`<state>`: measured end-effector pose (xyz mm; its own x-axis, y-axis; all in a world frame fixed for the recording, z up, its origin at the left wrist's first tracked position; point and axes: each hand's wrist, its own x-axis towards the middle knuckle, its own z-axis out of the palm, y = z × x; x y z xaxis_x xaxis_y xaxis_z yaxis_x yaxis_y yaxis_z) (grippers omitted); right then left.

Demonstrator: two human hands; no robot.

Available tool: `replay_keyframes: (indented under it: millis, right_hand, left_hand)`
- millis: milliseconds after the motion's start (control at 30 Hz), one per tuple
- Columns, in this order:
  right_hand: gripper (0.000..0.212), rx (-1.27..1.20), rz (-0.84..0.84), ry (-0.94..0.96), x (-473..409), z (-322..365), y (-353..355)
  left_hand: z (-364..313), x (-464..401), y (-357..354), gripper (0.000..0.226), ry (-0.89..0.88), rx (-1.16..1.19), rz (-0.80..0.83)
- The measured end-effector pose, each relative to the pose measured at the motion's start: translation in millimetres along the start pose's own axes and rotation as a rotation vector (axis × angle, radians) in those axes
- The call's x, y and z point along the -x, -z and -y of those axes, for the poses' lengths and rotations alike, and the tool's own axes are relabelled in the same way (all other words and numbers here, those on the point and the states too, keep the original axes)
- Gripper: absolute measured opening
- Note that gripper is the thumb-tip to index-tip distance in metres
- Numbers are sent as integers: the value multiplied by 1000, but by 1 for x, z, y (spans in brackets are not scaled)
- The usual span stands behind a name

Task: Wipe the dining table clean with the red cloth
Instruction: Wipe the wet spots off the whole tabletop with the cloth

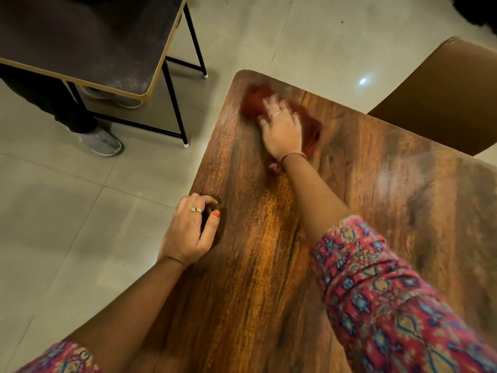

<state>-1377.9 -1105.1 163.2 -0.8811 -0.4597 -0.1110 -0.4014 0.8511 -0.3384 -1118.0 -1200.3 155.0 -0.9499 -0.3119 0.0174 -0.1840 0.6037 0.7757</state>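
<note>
The dining table is dark brown wood grain and fills the right half of the view. A red cloth lies near its far left corner, blurred by motion. My right hand presses flat on top of the cloth, fingers spread, covering its middle. My left hand rests on the table's left edge with fingers curled over the rim, holding nothing else.
A second table with a dark top and black metal legs stands at the upper left. A person's legs and grey shoe are beside it. A brown chair sits at the far right. The floor is pale tile.
</note>
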Motion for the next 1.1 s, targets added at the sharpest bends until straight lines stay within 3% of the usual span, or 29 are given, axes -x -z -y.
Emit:
replay_keyframes:
  millis: [100,233,367,567,700,833,1100]
  right_hand:
    - [47,-37,1,179,74,23,-22]
    - [48,-11,-6,170,174,24,-40]
    - [50,20,65,248,174,-9,-27]
    - [47,-78,-40,-168,49,-82,24]
    - [47,-83,-76,-246,48,-69,16]
    - [49,-96,-101,-164,154,-19,-10]
    - [57,34,180,75,446,28,-55]
  left_hand:
    - [1,2,0,41,3,28,-19]
    - [1,1,3,38,-16,69,-41]
    - [4,-1,4,36,-25,90,-39]
    - [5,-1,1,35,-17,105,-33]
    - [6,0,1,36,-30,103,-29]
    - [4,2,3,36,-28,130,-41]
    - [0,2,7,34,4,190,-47]
